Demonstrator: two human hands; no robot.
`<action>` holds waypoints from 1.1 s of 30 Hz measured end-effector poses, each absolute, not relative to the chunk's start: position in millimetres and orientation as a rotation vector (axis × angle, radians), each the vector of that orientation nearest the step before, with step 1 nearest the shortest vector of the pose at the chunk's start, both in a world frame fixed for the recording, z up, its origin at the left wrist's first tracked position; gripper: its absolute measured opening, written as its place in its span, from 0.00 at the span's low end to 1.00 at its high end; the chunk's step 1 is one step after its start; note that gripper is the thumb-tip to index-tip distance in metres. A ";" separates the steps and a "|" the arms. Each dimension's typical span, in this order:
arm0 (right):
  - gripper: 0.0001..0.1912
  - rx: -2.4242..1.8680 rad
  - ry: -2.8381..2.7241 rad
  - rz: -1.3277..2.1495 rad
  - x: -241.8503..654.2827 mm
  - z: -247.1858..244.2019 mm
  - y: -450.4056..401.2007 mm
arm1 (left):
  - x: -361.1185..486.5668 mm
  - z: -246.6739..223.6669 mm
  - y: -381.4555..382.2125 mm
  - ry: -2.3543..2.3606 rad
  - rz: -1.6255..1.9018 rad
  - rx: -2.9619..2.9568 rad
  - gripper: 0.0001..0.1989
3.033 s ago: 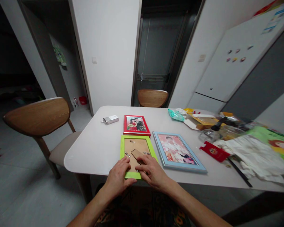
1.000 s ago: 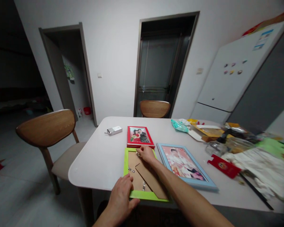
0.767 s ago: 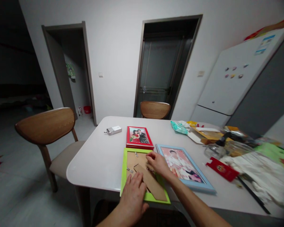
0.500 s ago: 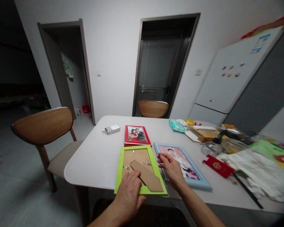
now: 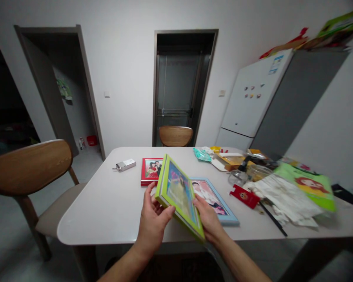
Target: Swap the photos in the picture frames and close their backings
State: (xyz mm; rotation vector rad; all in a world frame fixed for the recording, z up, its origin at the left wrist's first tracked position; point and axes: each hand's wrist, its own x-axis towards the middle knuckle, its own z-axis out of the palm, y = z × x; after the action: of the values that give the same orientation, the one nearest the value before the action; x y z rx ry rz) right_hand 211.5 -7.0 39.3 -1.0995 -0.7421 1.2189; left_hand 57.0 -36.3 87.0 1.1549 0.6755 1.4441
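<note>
A green picture frame (image 5: 181, 192) is held up tilted above the table's near edge, its picture side turned partly toward me. My left hand (image 5: 153, 219) grips its lower left edge, thumb on the front and fingers behind. On the other side, my right hand (image 5: 208, 217) holds the right edge. A red picture frame (image 5: 148, 169) with a photo of a couple lies behind it, partly covered by the green one. To the right lies a light blue picture frame (image 5: 216, 201), face up, its left part hidden by the green frame and my right hand.
A small silver box-like device (image 5: 125, 165) lies at the table's far left. On the right are a red card (image 5: 245, 196), a black strip (image 5: 273, 219), white cloth (image 5: 285, 196), a green bag (image 5: 308, 184) and clear plastic containers. Wooden chairs (image 5: 32, 172) stand left and behind the table.
The green frame was lying back side up with its stand showing; it is now lifted and turned, picture side showing. Both hands now hold it. My view has shifted rightward.
</note>
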 end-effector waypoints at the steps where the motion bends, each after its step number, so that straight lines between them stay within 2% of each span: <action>1: 0.24 -1.238 -0.786 1.123 235.1 40.6 0.2 | 62.0 82.9 -29.9 0.658 1.381 1.154 0.29; 4: 0.29 -1.638 -0.975 0.778 300.8 39.1 22.8 | 83.3 58.1 -12.7 0.662 1.224 1.207 0.25; 10: 0.25 -2.037 -1.445 0.385 362.8 22.4 52.1 | 119.8 10.0 3.1 1.002 1.025 1.629 0.20; 14: 0.21 -2.109 -1.582 0.267 368.4 11.6 58.2 | 121.1 5.0 5.3 1.130 0.892 1.857 0.19; 18: 0.21 -2.182 -1.615 0.168 359.0 11.8 59.4 | 107.2 5.3 8.8 1.215 0.816 1.987 0.26; 22: 0.20 -2.005 -1.705 -0.019 315.4 27.5 61.8 | 72.8 9.5 30.2 1.396 0.830 2.066 0.26; 27: 0.19 -1.697 -1.880 0.236 230.7 45.8 82.4 | 25.4 24.0 82.9 1.632 0.869 2.070 0.28; 30: 0.16 -1.704 -1.862 0.341 196.0 47.0 106.1 | 13.5 30.8 107.8 1.688 0.816 2.102 0.31; 33: 0.15 -1.779 -1.787 0.347 180.2 42.3 130.3 | 11.6 32.4 118.9 1.656 0.736 2.158 0.30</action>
State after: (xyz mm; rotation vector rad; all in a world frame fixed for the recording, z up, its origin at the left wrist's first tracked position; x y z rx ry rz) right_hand 180.2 130.3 42.3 -1.7786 -1.7869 0.3468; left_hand 11.6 118.9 32.4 2.1585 1.6564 0.7360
